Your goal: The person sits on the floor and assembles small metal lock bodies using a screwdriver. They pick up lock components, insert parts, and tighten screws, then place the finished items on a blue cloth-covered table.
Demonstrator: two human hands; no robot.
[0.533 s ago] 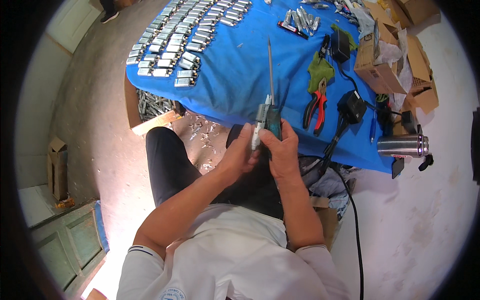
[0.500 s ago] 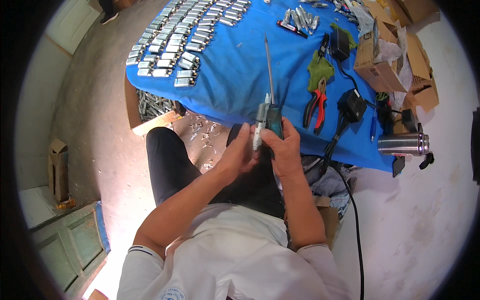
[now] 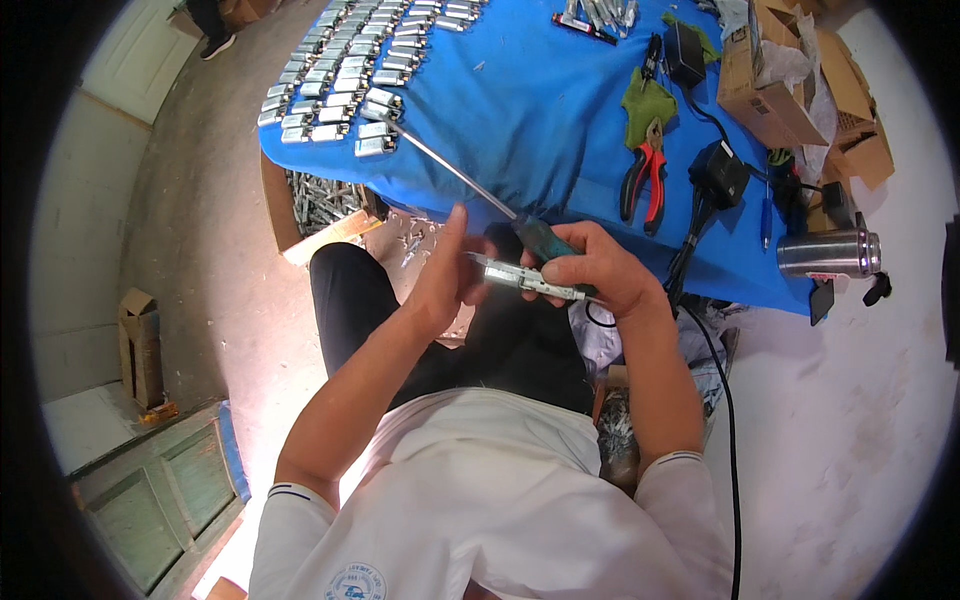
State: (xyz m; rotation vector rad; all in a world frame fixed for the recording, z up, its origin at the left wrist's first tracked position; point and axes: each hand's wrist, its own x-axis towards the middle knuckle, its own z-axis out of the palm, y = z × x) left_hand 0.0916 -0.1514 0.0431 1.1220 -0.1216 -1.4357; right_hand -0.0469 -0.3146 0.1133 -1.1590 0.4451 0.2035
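My right hand (image 3: 610, 268) is closed round the dark teal handle of a screwdriver (image 3: 540, 238). Its long steel shaft points up and left over the edge of the blue-covered table. The same hand pinches a small silver box-shaped metal part (image 3: 520, 276) under the handle, lying nearly level. Just left of that part is my left hand (image 3: 440, 275), its thumb stretched up and its fingers apart and partly blurred. Whether its fingertips touch the part's end I cannot tell. Similar silver metal parts (image 3: 376, 146) stand in rows on the far left of the table.
On the blue cloth (image 3: 480, 130) lie red-handled pliers (image 3: 645, 185), a green rag (image 3: 648, 105), black adapters (image 3: 718, 172) with cables and a blue pen (image 3: 767, 220). A steel flask (image 3: 825, 254) lies at right, below open cardboard boxes (image 3: 770, 90). A box of metal pieces (image 3: 325, 205) sits below the table's left corner.
The screwdriver has swung from upright to pointing up-left. The metal part has turned from upright to nearly level, and my left hand has come off it, thumb raised.
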